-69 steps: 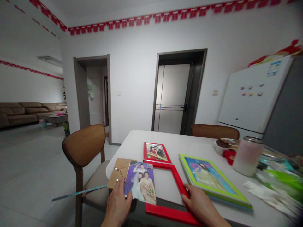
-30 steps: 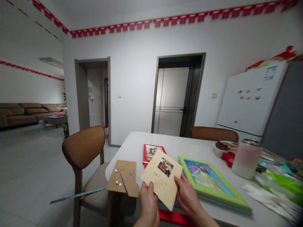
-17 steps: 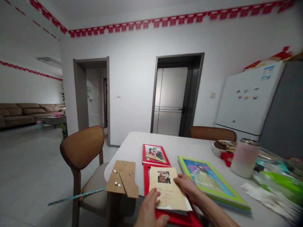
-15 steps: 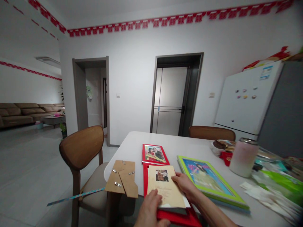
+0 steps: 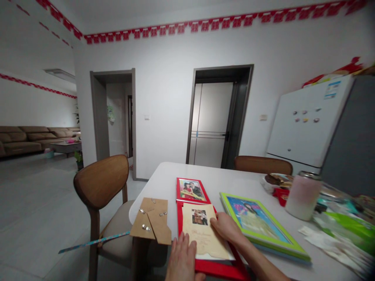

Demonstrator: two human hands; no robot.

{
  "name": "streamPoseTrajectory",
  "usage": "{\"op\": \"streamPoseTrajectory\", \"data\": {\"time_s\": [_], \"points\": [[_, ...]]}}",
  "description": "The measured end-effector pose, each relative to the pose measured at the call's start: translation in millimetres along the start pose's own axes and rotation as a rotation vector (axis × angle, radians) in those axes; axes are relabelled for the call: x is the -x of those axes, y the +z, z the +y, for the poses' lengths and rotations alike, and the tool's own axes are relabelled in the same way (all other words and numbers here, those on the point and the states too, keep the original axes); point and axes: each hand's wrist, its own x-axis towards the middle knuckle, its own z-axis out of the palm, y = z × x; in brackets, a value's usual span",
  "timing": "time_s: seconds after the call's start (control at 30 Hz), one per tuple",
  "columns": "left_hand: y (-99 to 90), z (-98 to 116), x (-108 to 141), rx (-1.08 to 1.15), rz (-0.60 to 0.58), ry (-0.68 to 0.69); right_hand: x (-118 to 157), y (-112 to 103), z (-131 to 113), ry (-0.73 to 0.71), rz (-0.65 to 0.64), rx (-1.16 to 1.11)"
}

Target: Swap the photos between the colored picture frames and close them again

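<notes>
A cream printed sheet [image 5: 203, 234] with a small photo near its top lies over a red frame [image 5: 216, 268], with a white edge showing beneath it. My left hand [image 5: 183, 255] rests flat on the sheet's lower left and the frame's edge, fingers stretched out. At the sheet's right edge, my right hand [image 5: 224, 226] has its thumb and fingers pressed on the paper. Beyond the frame lies a smaller red-framed couple photo [image 5: 191, 190]. To the right is a green-framed picture [image 5: 254, 218]. Brown backing boards [image 5: 152, 220] with metal clips lie at the left.
A pink and white jar [image 5: 303, 195] stands on the right of the white table [image 5: 164, 175], near crumpled tissues [image 5: 331, 244] and green packaging [image 5: 351, 230]. A blue patterned strip [image 5: 93, 242] crosses the seat of a brown chair [image 5: 102, 181] at the left.
My left hand has shifted left towards the frame's edge, its fingers straighter. My right hand and the cream sheet have moved slightly left.
</notes>
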Motion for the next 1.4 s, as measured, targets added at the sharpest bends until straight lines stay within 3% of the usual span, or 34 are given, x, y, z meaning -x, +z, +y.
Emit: {"op": "streamPoseTrajectory", "data": {"time_s": [0.3,0.57,0.67,0.77,0.83,0.93,1.03,1.17,1.4], "points": [[-0.3,5,0,-0.021,-0.052,0.140,28,13,-6,-0.088,0.090,0.296],[-13.6,7,2,-0.032,-0.090,0.168,20,15,3,-0.131,0.159,0.389],[-33.9,-10,15,-0.082,-0.042,0.132,21,18,-6,-0.198,0.173,0.393],[-56.5,-37,29,-0.140,0.067,-0.071,25,25,-19,-0.298,0.200,0.330],[-65.1,-54,34,-0.158,0.054,-0.174,29,29,-26,-0.347,0.153,0.291],[-64.8,-73,34,-0.204,0.024,-0.258,34,27,-30,-0.377,0.065,0.266],[-57.7,-88,28,-0.281,0.087,-0.329,33,21,-31,-0.367,0.008,0.266],[-55.0,-105,23,-0.346,0.175,-0.342,21,22,-33,-0.360,0.007,0.269],[-63.6,-123,18,-0.362,0.349,-0.210,21,29,-41,-0.417,-0.020,0.258]]}}
